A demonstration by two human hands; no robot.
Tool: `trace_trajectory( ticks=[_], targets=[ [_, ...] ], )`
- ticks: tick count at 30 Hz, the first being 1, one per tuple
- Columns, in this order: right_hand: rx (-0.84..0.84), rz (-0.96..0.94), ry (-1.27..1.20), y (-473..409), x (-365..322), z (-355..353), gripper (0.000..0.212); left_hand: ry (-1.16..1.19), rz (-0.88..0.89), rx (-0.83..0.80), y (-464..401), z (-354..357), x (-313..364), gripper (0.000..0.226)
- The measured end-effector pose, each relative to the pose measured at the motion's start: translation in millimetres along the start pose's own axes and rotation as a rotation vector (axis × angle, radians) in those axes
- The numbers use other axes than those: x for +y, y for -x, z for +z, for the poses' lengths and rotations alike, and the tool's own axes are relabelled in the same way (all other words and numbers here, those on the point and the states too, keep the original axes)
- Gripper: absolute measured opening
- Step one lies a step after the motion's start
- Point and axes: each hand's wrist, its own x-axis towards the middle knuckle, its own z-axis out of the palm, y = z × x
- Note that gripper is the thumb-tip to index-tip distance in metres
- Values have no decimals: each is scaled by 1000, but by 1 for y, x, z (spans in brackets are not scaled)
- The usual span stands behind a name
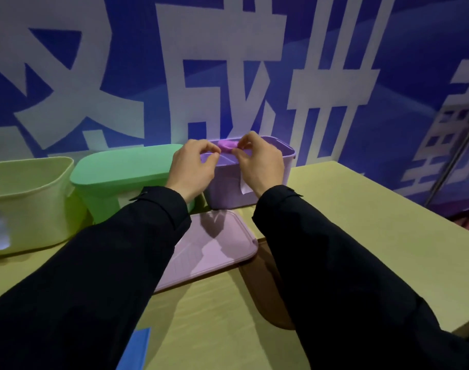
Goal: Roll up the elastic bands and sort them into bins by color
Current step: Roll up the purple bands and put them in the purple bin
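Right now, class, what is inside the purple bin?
Nothing can be made out inside the purple bin. Both hands, left and right, hold a purple band above it, covering the opening.

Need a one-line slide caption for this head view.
Both hands pinch a purple band above the open purple bin.

Three plastic bins stand in a row at the back of the pale wooden table, against the blue printed wall: the yellow plastic bin on my left, the lidded green plastic bin in the middle, the open lilac plastic bin on the right. The flat lilac plastic lid lies before the lilac bin. My left hand and right hand share a grip on the rolled purple elastic band above that bin's opening.
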Motion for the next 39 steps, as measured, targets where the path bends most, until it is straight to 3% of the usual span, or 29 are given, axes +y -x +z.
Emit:
trace_trajectory(
  ticks=[5,11,17,31,34,39],
  targets=[
    [-74,-35,125,1,-1,11,13,12,37,-12,13,-7,-4,18],
    [-54,-91,42,30,-38,-6,18,26,-13,-19,28,-38,11,15],
    [-168,-155,-65,83,-96,-10,19,20,-68,-40,68,-98,9,11],
    [-595,-316,-138,214,-243,55,11,-56,-430,-140,201,-271,-83,23],
    [-781,-349,-164,235,-268,64,6,-150,-497,-188,224,-304,-98,17],
    [-1007,-447,-240,271,-313,71,22,-195,-579,-106,251,-344,-120,18]
  ],
)
